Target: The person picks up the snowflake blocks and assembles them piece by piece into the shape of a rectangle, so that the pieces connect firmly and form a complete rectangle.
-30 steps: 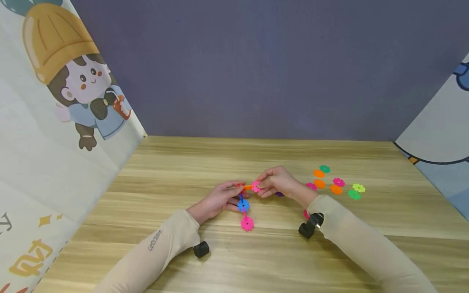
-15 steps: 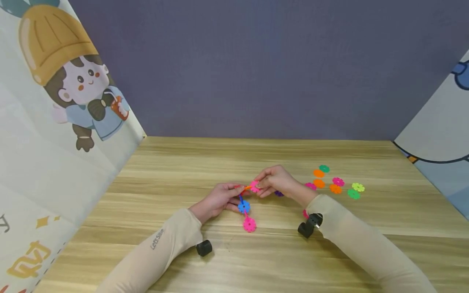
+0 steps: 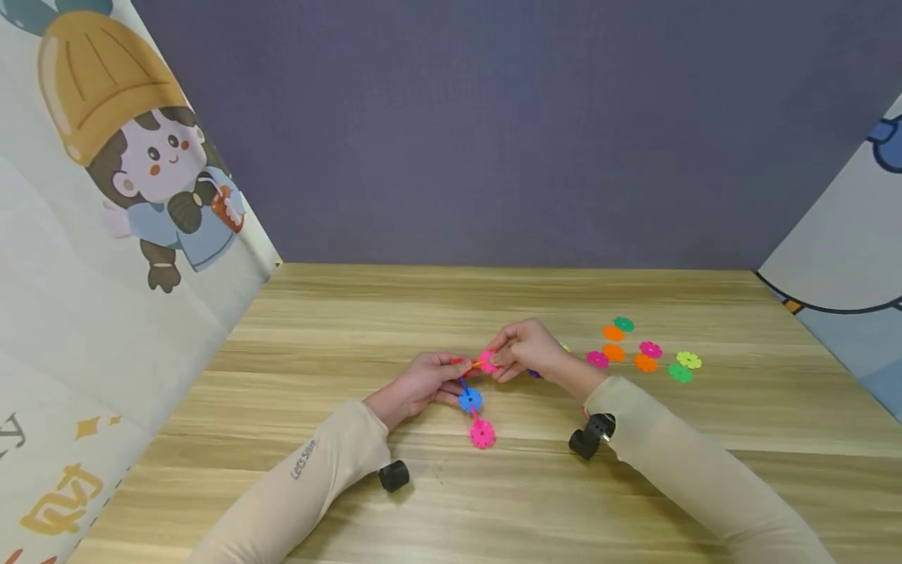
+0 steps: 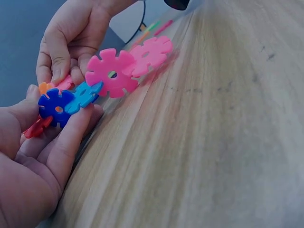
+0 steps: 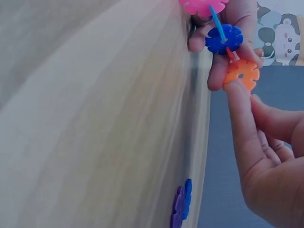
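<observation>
White cartoon-printed panel (image 3: 66, 298) at left; wood-grain tabletop (image 3: 338, 321) reaching a blue-grey far wall (image 3: 451, 157). Over its middle, the left hand (image 3: 419, 384) pinches a chain of flower discs (image 3: 470, 400), the right hand (image 3: 533, 350) a pink disc (image 3: 487, 361); loose discs (image 3: 644, 363) lie right.

left sleeve (image 3: 303, 493): cream, dark lettering (image 3: 304, 460) | right sleeve (image 3: 705, 474): cream, long | wrist cameras (image 3: 394, 475): black, stubby

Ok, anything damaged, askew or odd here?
One small thing: a few dark marks on the bare table, out of keeping with the wood grain; can't tell if scuffs or dirt. The chain of flower discs has pieces set crosswise, but that's probably how they slot together. No breakage visible.
</observation>
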Demonstrator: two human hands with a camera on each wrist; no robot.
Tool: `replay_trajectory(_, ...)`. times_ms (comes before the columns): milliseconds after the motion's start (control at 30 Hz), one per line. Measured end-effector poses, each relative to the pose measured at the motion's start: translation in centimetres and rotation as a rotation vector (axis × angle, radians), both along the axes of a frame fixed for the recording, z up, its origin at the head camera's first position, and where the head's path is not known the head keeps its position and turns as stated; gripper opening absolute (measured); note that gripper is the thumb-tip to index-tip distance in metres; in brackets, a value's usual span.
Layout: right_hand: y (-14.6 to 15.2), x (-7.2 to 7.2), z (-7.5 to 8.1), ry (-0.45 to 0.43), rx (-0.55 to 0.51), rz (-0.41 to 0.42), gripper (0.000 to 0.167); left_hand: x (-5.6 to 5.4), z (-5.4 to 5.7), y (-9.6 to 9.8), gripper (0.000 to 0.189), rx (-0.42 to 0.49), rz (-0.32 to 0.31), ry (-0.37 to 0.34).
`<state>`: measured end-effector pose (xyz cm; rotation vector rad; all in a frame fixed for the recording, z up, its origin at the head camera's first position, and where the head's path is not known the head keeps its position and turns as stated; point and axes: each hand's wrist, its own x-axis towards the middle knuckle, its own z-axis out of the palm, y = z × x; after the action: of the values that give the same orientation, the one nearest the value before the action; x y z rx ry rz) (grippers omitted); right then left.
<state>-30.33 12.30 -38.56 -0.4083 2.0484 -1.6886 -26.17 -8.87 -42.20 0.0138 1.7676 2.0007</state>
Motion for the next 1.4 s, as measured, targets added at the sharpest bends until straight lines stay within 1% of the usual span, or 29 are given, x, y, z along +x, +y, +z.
replay_trajectory(233,-0.4,0.8,0.2,0.003,0.024,-0.009,0.020,0.4,0.2,-0.5,0.033,-0.008,-0.034,-0.009)
replay_trajectory(400,-0.4,1.2,0.2,-0.007,0.017,0.012,0.021,0.9,0.3,-1.0,0.036,-0.003,-0.072,-0.012)
replay_trajectory(533,-0.7,2.2,-0.1,-0.008,0.007,0.027,0.024,1.5,0.4,-1.8,0.039,0.004,-0.132,-0.016)
replay_trajectory(667,-1.1,3.3,-0.1,-0.023,0.003,0.020,0.026,2.1,0.3,-2.4,0.042,0.018,-0.177,-0.011)
replay_trajectory(900,-1.3,5.0,-0.2,-0.023,0.017,0.007,0.032,3.3,0.1,-3.7,0.046,0.071,-0.218,-0.020)
replay_trajectory(1000,-0.7,4.7,-0.1,-0.008,0.031,-0.006,0.035,3.4,0.2,-3.7,0.048,0.077,-0.216,-0.012)
replay_trajectory(1200,0.6,4.0,0.2,0.015,0.062,-0.047,0.042,3.4,0.2,-3.9,0.051,0.090,-0.195,-0.026)
replay_trajectory(1400,1.8,2.2,0.6,0.033,0.072,-0.067,0.047,2.8,0.1,-3.8,0.051,0.101,-0.169,-0.013)
